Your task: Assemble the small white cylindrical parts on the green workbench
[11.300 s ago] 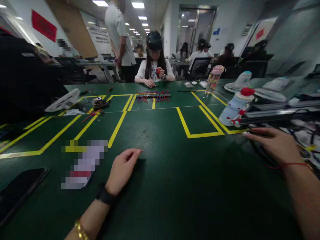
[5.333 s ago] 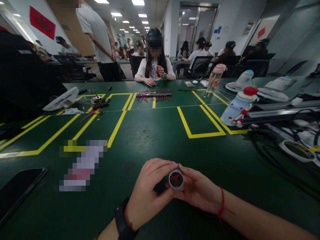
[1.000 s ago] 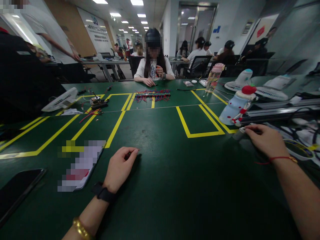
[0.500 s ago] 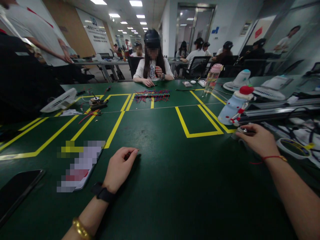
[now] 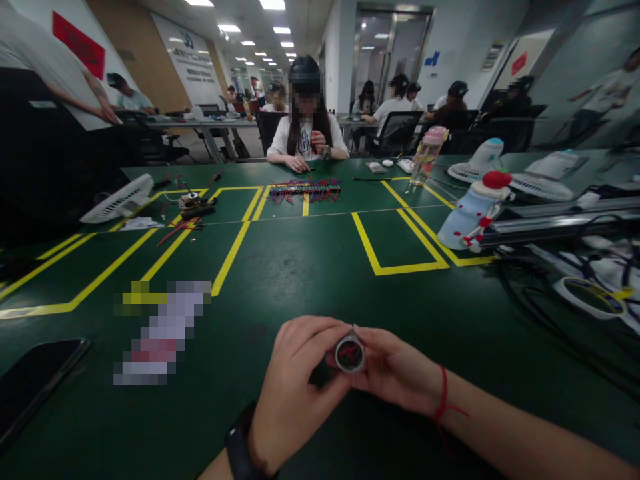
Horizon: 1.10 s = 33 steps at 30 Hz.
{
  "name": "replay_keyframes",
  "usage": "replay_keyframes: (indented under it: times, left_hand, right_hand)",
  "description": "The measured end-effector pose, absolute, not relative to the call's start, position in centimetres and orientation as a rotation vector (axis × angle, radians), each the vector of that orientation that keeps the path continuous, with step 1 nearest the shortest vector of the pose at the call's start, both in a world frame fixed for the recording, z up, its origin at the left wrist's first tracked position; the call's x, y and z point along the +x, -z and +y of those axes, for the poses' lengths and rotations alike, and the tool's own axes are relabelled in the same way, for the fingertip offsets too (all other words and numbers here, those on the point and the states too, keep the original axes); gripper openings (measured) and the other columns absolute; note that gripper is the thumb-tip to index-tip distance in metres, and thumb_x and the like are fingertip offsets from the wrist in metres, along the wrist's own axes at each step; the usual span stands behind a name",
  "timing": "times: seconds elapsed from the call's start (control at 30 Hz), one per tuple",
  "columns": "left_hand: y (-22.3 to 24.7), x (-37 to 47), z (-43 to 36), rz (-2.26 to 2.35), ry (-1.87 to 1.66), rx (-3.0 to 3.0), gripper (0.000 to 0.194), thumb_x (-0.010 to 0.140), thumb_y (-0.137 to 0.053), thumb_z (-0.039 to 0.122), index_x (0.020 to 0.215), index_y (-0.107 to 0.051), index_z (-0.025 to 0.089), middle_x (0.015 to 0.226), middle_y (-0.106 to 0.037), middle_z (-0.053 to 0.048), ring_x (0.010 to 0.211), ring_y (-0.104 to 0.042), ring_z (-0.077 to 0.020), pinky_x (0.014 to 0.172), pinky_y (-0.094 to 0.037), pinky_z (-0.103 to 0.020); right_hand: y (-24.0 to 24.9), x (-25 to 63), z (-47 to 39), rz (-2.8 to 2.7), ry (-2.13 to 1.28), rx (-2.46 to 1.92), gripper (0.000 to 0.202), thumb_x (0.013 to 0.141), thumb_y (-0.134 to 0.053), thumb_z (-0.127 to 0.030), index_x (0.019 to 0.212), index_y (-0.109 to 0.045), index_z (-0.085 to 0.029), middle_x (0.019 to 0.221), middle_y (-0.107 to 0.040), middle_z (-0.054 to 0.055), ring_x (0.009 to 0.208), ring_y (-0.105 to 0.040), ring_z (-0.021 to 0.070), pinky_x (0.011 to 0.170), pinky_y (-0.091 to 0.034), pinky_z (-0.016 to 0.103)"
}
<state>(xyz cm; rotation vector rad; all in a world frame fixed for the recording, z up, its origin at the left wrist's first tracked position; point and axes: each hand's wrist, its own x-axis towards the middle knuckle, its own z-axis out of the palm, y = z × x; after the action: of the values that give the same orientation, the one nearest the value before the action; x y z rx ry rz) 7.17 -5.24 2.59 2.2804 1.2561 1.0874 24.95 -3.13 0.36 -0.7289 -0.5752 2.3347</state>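
A small round grey container [image 5: 349, 354] with dark and red bits visible in its round end is held between both hands, above the near part of the green table [image 5: 295, 267]. My left hand [image 5: 303, 380] has its fingers wrapped round its left side. From the right, my right hand [image 5: 395, 370] grips the same container with thumb and fingers. A black band is on my left wrist and a red string on my right wrist.
A blurred-out flat object [image 5: 167, 333] and a dark phone [image 5: 40, 380] lie at left. Wire bundles [image 5: 305, 191] lie before a seated person [image 5: 306, 133]. A blue bottle [image 5: 467, 217], cables [image 5: 540, 287] and fans [image 5: 480, 160] are at right.
My right hand has brought the round container from the right side to the middle. My left hand has moved right and closed on it. The person standing at the far right has moved.
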Motion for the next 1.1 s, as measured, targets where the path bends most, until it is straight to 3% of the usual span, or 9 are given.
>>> replay_keyframes:
  times: [0.23, 0.37, 0.47, 0.63, 0.73, 0.8, 0.97, 1.1]
  left_hand:
    - [-2.9, 7.1, -5.5, 1.339, -1.141, 2.204, 0.031, 0.075, -0.068, 0.028, 0.105, -0.062, 0.029, 0.100, -0.065, -0.005, 0.093, -0.059, -0.0232, 0.079, -0.047, -0.040]
    - [-2.9, 7.1, -5.1, 1.596, -1.097, 2.092, 0.027, 0.075, -0.067, 0.036, 0.101, -0.063, 0.028, 0.096, -0.065, -0.005, 0.090, -0.059, -0.0248, 0.076, -0.046, -0.041]
    - [-2.9, 7.4, -4.8, 1.686, -0.970, 2.089, 0.022, 0.077, -0.064, 0.040, 0.095, -0.065, 0.027, 0.090, -0.067, -0.004, 0.083, -0.058, -0.0246, 0.072, -0.044, -0.040]
    - [-2.3, 8.1, -4.1, 1.678, -0.808, 2.153, 0.020, 0.077, -0.065, 0.035, 0.097, -0.065, 0.031, 0.097, -0.068, -0.001, 0.089, -0.056, -0.0247, 0.074, -0.040, -0.040]
    - [-1.6, 8.2, -3.7, 1.666, -0.753, 2.153, 0.019, 0.080, -0.063, 0.031, 0.100, -0.065, 0.033, 0.099, -0.068, 0.001, 0.092, -0.056, -0.0237, 0.075, -0.039, -0.040]
    - [-1.3, 8.0, -3.4, 1.632, -0.726, 2.151, 0.019, 0.081, -0.063, 0.032, 0.100, -0.065, 0.031, 0.098, -0.068, 0.001, 0.091, -0.056, -0.0235, 0.076, -0.039, -0.039]
    - [-1.9, 7.2, -2.9, 1.385, -0.872, 2.085, 0.040, 0.079, -0.064, 0.026, 0.119, -0.058, 0.029, 0.112, -0.061, -0.003, 0.102, -0.054, -0.0211, 0.087, -0.042, -0.037]
    - [-2.6, 7.2, -2.6, 1.318, -0.982, 2.012, 0.020, 0.086, -0.056, 0.028, 0.103, -0.068, 0.027, 0.104, -0.061, -0.003, 0.098, -0.055, -0.0179, 0.087, -0.043, -0.033]
  right_hand:
    - [-0.2, 25.4, -3.5, -0.546, -2.396, -0.678, 0.031, 0.089, -0.052, -0.040, 0.101, -0.062, -0.013, 0.098, -0.066, 0.007, 0.089, -0.065, 0.0129, 0.090, -0.047, 0.033]
    - [-1.2, 25.9, -3.2, -0.659, -2.222, -0.739, 0.029, 0.088, -0.054, -0.034, 0.113, -0.060, -0.020, 0.115, -0.061, 0.007, 0.103, -0.061, 0.0147, 0.099, -0.041, 0.041]
    - [-1.9, 26.3, -3.2, -0.953, -1.933, -0.885, 0.037, 0.086, -0.056, -0.032, 0.123, -0.056, -0.026, 0.127, -0.054, 0.006, 0.115, -0.053, 0.0174, 0.101, -0.041, 0.042]
    - [-1.9, 26.2, -3.3, -1.751, -1.132, -1.083, 0.034, 0.086, -0.057, -0.027, 0.119, -0.061, -0.032, 0.119, -0.052, 0.003, 0.113, -0.051, 0.0153, 0.102, -0.041, 0.036]
    - [-1.0, 25.8, -3.0, -1.952, -0.832, -1.041, 0.035, 0.088, -0.051, -0.019, 0.120, -0.060, -0.031, 0.118, -0.052, 0.003, 0.112, -0.050, 0.0137, 0.100, -0.043, 0.033]
    - [-0.3, 25.5, -2.7, -1.978, -0.782, -1.025, 0.036, 0.088, -0.050, -0.017, 0.121, -0.058, -0.030, 0.119, -0.052, 0.003, 0.112, -0.051, 0.0132, 0.100, -0.044, 0.032]
    - [1.1, 25.4, -2.2, -1.831, -0.901, -1.100, 0.054, 0.083, -0.057, -0.021, 0.134, -0.039, -0.027, 0.124, -0.053, 0.005, 0.110, -0.054, 0.0134, 0.096, -0.048, 0.033]
    - [0.9, 25.3, -2.1, -1.928, -0.901, -1.181, 0.050, 0.082, -0.060, -0.026, 0.129, -0.044, -0.026, 0.124, -0.055, 0.004, 0.111, -0.054, 0.0147, 0.098, -0.045, 0.036]
